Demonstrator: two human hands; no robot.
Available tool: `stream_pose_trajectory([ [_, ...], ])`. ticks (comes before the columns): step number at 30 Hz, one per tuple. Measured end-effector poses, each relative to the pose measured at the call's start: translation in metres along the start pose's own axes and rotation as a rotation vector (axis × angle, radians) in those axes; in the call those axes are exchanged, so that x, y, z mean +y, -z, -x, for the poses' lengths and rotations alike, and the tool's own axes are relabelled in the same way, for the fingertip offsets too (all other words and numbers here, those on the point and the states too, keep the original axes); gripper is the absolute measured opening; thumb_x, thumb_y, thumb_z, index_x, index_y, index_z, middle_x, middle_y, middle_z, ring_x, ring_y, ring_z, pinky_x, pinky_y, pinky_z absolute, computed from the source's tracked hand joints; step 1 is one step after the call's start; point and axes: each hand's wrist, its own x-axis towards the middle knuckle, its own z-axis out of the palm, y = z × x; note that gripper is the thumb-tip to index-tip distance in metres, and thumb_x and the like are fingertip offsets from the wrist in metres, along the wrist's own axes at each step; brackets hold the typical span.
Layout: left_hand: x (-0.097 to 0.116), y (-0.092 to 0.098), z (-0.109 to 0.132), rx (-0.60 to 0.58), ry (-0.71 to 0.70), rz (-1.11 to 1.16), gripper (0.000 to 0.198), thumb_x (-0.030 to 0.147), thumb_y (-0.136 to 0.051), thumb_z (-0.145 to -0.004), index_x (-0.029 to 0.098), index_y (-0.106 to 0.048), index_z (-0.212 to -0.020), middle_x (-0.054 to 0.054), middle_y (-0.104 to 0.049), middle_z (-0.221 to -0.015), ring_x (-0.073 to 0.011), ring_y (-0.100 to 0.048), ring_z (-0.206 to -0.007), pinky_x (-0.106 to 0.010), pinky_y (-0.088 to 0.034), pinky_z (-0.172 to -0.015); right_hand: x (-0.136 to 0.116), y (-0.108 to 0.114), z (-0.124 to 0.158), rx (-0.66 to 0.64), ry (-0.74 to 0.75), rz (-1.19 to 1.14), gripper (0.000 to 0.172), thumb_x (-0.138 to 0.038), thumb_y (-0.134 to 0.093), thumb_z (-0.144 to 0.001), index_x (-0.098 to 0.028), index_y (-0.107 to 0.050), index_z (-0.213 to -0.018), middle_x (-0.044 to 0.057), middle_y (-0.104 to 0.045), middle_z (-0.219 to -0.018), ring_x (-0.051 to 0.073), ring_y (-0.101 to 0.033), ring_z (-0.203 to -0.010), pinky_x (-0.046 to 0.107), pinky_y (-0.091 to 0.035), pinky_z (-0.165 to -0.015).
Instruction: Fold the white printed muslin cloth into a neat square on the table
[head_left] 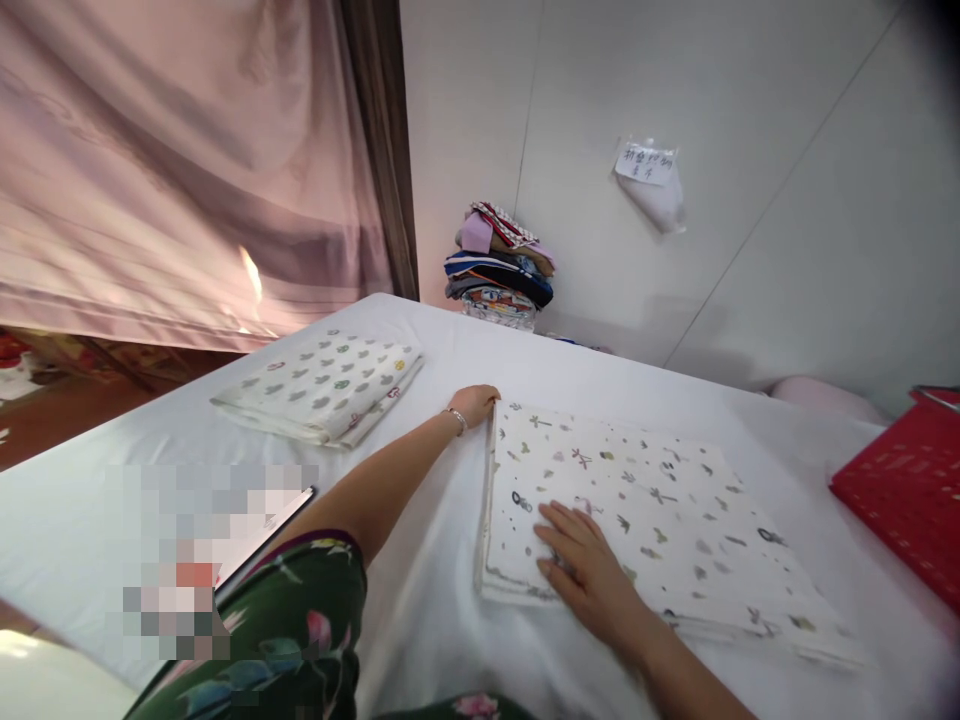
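Note:
A white cloth (675, 490) printed with small palm trees and leaves lies folded flat in several layers on the white-covered table. At its far left corner, my left hand (472, 404) has its fingers closed on the edge. A bracelet circles that wrist. My right hand (592, 572) rests palm down on the near left part of the same cloth, fingers stretched and slightly spread. To the left lies a second folded cloth (337, 385), white with grey, green and red prints, touched by neither hand.
A flat dark-edged object (266, 540), partly pixelated, lies beside my left forearm. Folded clothes (499, 265) are stacked beyond the table's far edge. A red box-like container (900, 490) stands at the right. Pink curtains (187, 150) hang at the left; a labelled plastic bag (651, 185) is on the wall.

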Motion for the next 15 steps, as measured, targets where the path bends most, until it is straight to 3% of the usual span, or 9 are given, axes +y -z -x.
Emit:
stream_pose_trajectory([
  [11,-0.0094,0.0032,0.0019,-0.066,0.017,0.090,0.036,0.015,-0.048,-0.074,0.026,-0.067,-0.102,0.002,-0.066,-0.104,-0.0138,-0.060,-0.090,-0.020,-0.045,-0.084,-0.0003,0.0006,-0.0008,-0.009,0.007,-0.009,0.040,-0.037,-0.041,-0.090,-0.025,-0.050,-0.127,0.006,-0.039,-0.139,0.024,-0.031,-0.131,0.051,-0.023,-0.107],
  [15,-0.0066,0.0063,0.0071,-0.072,0.011,0.100,0.036,0.024,-0.055,-0.072,0.027,-0.065,-0.106,0.002,-0.067,-0.100,-0.0141,-0.061,-0.087,-0.020,-0.047,-0.079,0.0001,0.0000,-0.0004,0.000,0.009,0.001,0.039,-0.037,-0.040,-0.091,-0.025,-0.050,-0.127,0.005,-0.039,-0.140,0.023,-0.030,-0.131,0.050,-0.023,-0.107],
])
